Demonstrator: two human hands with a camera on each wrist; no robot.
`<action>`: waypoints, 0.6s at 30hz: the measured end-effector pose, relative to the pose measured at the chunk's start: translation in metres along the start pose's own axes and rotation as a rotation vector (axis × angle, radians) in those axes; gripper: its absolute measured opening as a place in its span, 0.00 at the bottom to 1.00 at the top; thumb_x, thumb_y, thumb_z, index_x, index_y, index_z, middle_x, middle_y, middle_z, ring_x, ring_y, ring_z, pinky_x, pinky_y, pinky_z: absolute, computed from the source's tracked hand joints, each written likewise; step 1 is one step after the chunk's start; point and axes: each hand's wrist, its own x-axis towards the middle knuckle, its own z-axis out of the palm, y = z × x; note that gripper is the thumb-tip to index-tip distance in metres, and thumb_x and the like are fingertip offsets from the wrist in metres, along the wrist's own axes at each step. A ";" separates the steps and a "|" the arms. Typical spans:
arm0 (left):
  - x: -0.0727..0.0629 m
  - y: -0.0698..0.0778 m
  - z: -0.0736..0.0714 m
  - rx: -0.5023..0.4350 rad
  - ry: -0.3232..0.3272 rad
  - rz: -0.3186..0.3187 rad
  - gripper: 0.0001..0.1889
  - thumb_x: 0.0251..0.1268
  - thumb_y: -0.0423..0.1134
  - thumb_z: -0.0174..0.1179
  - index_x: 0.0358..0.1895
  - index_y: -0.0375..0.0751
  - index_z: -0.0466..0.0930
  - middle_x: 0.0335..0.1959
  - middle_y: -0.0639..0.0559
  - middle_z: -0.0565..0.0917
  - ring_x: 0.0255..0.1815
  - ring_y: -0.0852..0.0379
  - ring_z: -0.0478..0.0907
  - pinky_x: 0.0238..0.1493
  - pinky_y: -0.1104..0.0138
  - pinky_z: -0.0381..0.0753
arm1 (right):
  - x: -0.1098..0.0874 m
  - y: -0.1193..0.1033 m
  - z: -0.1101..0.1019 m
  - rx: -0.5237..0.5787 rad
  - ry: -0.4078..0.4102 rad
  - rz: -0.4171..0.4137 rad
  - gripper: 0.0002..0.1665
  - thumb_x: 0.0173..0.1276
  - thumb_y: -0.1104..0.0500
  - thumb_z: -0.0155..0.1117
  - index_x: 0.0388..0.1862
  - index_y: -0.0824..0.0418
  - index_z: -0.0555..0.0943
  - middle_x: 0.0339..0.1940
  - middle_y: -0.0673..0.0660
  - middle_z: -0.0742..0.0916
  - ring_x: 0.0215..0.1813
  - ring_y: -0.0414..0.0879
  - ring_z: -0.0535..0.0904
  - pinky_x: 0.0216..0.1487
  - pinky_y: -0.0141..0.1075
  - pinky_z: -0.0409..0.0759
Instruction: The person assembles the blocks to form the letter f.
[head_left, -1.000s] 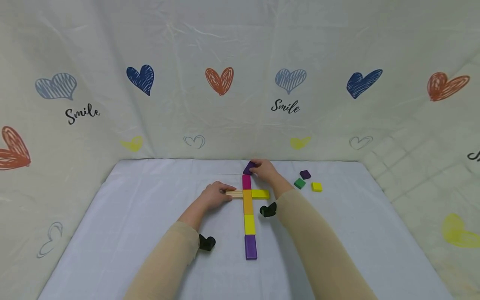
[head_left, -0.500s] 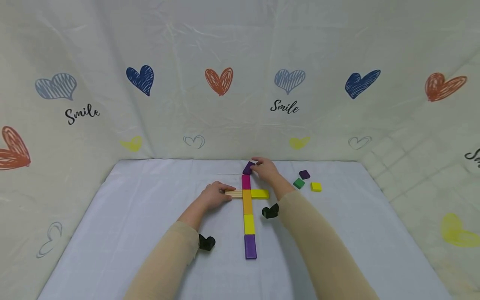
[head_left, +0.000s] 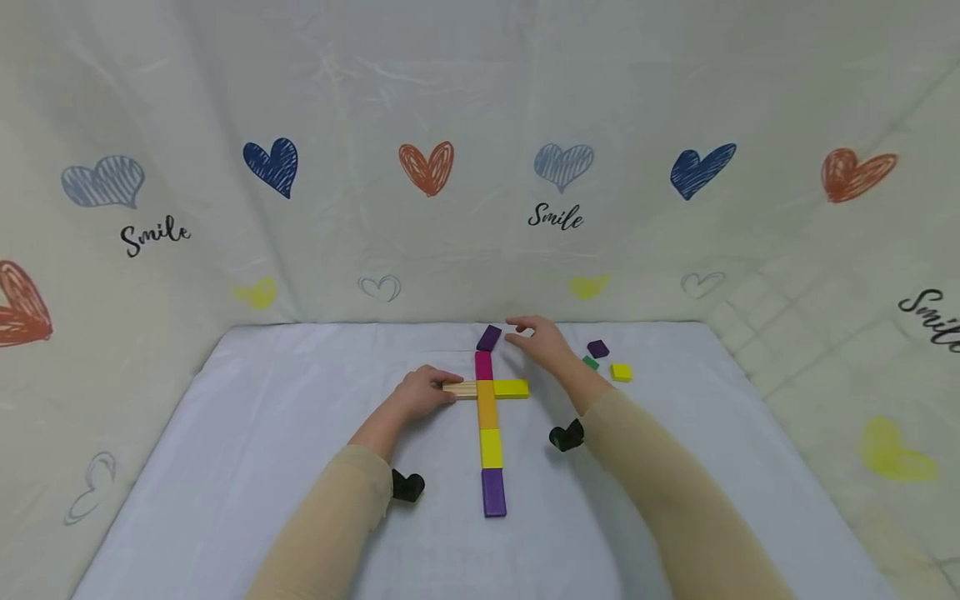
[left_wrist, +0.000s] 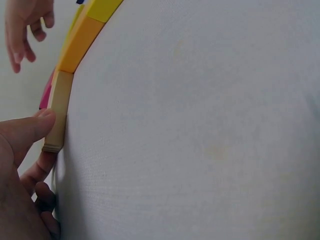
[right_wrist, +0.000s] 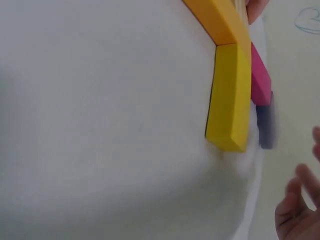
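While the left hand (head_left: 423,393) pinches the bare-wood block (head_left: 467,390), the purple block (head_left: 489,337) just off the relaxed, empty right hand (head_left: 546,343) is prob light and stiff, so grab its long sides.

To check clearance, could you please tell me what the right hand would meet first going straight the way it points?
Probably the purple block beyond the pink block, just left of the right hand, though the depth is unclear.

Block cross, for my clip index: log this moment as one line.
left hand: pinches unpainted wooden block | right hand: empty, beside far-end purple block
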 end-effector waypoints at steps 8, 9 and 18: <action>0.002 -0.002 0.000 -0.010 0.002 -0.013 0.17 0.66 0.44 0.64 0.57 0.59 0.85 0.56 0.48 0.77 0.59 0.45 0.69 0.63 0.47 0.66 | -0.027 0.025 -0.021 -0.096 -0.008 -0.019 0.27 0.71 0.47 0.64 0.67 0.52 0.78 0.58 0.58 0.80 0.54 0.56 0.73 0.53 0.46 0.76; 0.002 -0.002 0.001 -0.013 0.001 -0.014 0.17 0.66 0.44 0.64 0.57 0.59 0.85 0.56 0.48 0.77 0.59 0.45 0.69 0.63 0.47 0.66 | -0.031 0.029 -0.025 -0.112 -0.009 -0.018 0.27 0.71 0.47 0.64 0.67 0.52 0.78 0.58 0.58 0.80 0.53 0.56 0.73 0.52 0.46 0.76; 0.002 -0.001 0.000 -0.014 -0.005 -0.012 0.16 0.66 0.44 0.64 0.57 0.60 0.85 0.55 0.49 0.76 0.58 0.46 0.69 0.63 0.48 0.67 | -0.059 0.071 -0.060 -0.146 0.013 -0.012 0.28 0.70 0.50 0.66 0.66 0.56 0.78 0.59 0.61 0.80 0.53 0.56 0.73 0.49 0.47 0.74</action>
